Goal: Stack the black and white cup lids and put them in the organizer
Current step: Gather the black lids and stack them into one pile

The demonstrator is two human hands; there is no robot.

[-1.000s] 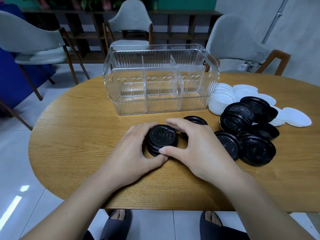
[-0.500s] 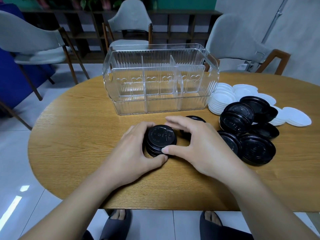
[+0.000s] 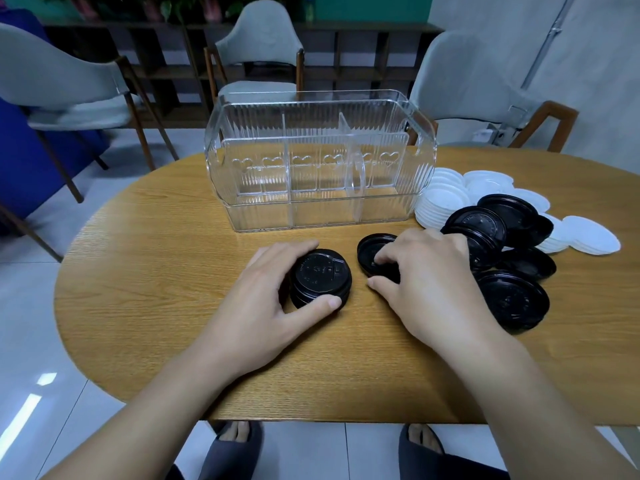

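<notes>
A small stack of black lids (image 3: 320, 277) stands on the wooden table (image 3: 166, 289) in front of me, and my left hand (image 3: 266, 299) curls around its left side with the thumb on its near edge. My right hand (image 3: 429, 282) lies just to the right, fingertips inside an upturned single black lid (image 3: 370, 252). More black lids (image 3: 509, 258) are heaped at the right, with white lids (image 3: 446, 199) piled behind them. The clear ribbed organizer (image 3: 318, 161) with dividers stands empty at the back of the table.
Grey chairs with wooden frames (image 3: 263, 53) stand behind the table, one more at the far left and one at the far right. The near table edge runs just above my feet in slippers (image 3: 228, 448).
My right hand has let go of the stack and moved right onto the single upturned black lid. My left hand stays on the stack.
</notes>
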